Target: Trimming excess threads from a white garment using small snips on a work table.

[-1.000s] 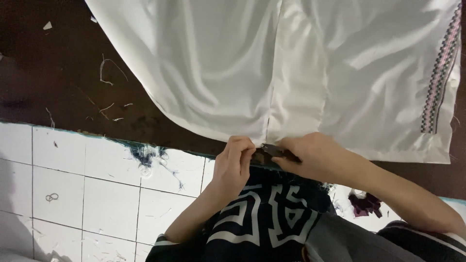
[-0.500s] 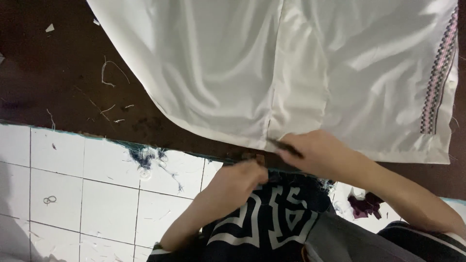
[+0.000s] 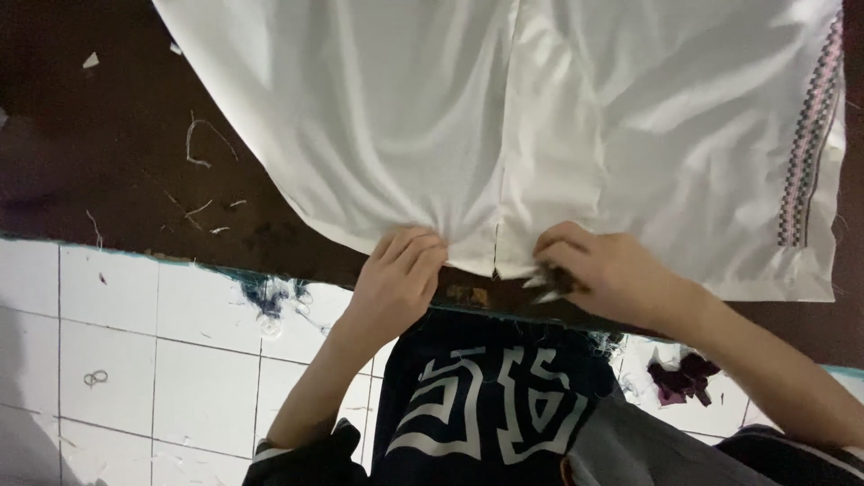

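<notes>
The left hand [image 3: 396, 274], drawn back half a second earlier, was returned flat onto the white fabric's [image 3: 504, 117] hem at the tabletop's [image 3: 117, 153] near edge; small snips [image 3: 549, 283] were held in the right hand [image 3: 607, 274].

left hand [image 3: 396, 274] flat, right hand [image 3: 603, 270] curled.

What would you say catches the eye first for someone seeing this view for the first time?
A large white cloth spreads over the dark brown table, with a patterned trim strip along its right edge. At its near hem, the left hand presses fingers on the fabric beside a centre seam, while the right hand grips a small metal tool. Thread scraps litter the table at left.
</notes>
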